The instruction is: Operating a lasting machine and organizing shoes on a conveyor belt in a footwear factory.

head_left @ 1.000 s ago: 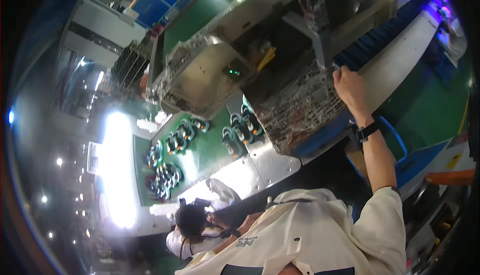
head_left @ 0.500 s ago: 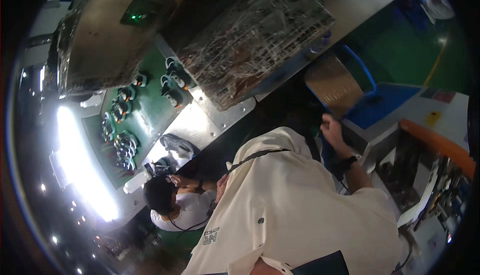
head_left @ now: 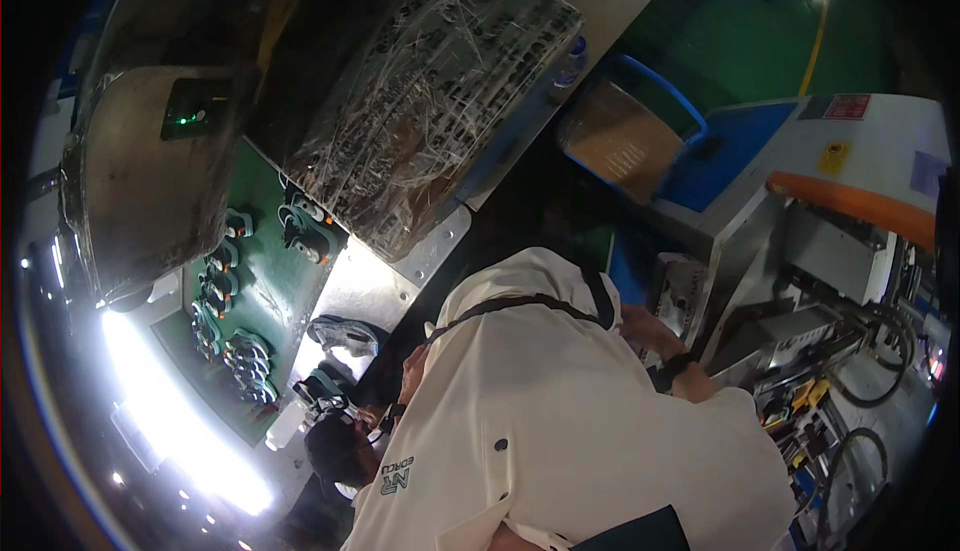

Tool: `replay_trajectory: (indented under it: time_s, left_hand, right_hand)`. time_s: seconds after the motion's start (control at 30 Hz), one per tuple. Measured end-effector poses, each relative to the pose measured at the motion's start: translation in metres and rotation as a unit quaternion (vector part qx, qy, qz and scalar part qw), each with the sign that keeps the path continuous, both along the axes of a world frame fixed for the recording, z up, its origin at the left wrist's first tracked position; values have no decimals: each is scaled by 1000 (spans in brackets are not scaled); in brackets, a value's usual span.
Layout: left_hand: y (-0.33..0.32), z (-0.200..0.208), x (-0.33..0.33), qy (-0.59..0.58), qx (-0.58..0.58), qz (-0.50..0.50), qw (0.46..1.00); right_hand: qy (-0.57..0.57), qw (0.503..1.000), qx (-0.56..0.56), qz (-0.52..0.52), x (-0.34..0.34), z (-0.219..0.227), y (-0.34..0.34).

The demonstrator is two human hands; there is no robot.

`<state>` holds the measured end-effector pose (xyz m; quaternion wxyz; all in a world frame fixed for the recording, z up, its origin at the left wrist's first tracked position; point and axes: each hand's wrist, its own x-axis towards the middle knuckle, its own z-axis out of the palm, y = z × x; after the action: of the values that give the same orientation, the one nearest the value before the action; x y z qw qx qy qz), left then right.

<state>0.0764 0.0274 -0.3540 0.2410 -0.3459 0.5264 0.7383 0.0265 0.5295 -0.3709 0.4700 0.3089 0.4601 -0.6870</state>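
While the right hand (head_left: 645, 329) is held low beside the cream shirt (head_left: 560, 381), its fingers are partly hidden by the cloth, so whether anything is gripped cannot be told. Near it, a grey metal block (head_left: 680, 293) is seen beside the machine (head_left: 885, 156). Well apart, another hand (head_left: 412, 376) is shown at the shirt's left edge; whose it is, and its grip, cannot be told. Shoes (head_left: 247, 359) are laid out at left.
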Motion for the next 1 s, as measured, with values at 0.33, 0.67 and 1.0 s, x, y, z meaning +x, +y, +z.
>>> replay_trajectory:
  time_s: [0.33,0.67,1.0]
  left_hand:
    - [-28,2,-8,57,-82,-80,992]
    - [-52,13,-18,105,-181,-160,965]
    - [-53,-4,-20,153,-241,-222,932]
  right_hand:
    - [130,893,404,151,41,-83,-9]
    - [273,786,508,220,2,-130,-34]
    - [-47,985,-16,-163,15,-15,-40]
